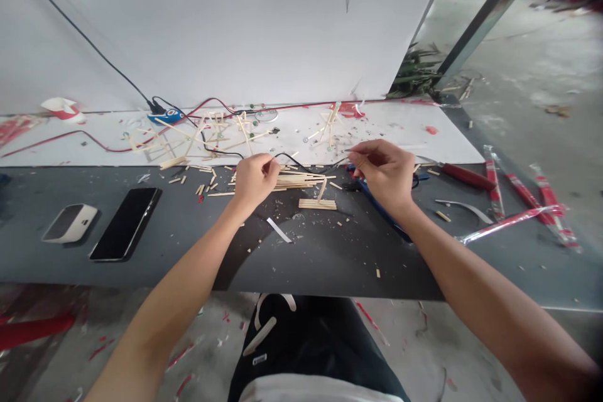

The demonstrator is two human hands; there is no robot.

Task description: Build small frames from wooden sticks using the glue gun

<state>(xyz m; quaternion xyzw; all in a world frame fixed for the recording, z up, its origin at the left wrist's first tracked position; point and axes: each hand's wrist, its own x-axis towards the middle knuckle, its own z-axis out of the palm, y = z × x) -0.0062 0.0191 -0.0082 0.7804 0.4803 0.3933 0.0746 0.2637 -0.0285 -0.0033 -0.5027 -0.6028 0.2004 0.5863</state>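
Note:
My left hand (255, 183) is closed in a loose fist above a pile of thin wooden sticks (301, 181); whatever its fingers hold is hidden. A black cable (296, 164) runs past this hand toward the right one, and I cannot tell whether either hand grips it. My right hand (385, 174) pinches thumb and fingertips together around something too thin to name. Between and below the hands lies a small flat row of sticks (316, 204) with one stick standing up from it. A blue tool (384, 210) is partly covered by my right forearm.
At left lie a black phone (126, 224) and a small white-and-grey device (70, 223). Stick frames (211, 132) and a blue power strip (164, 117) rest along the white board. To the right are a red-handled tool (468, 177) and several red plastic-wrapped packets (527, 198).

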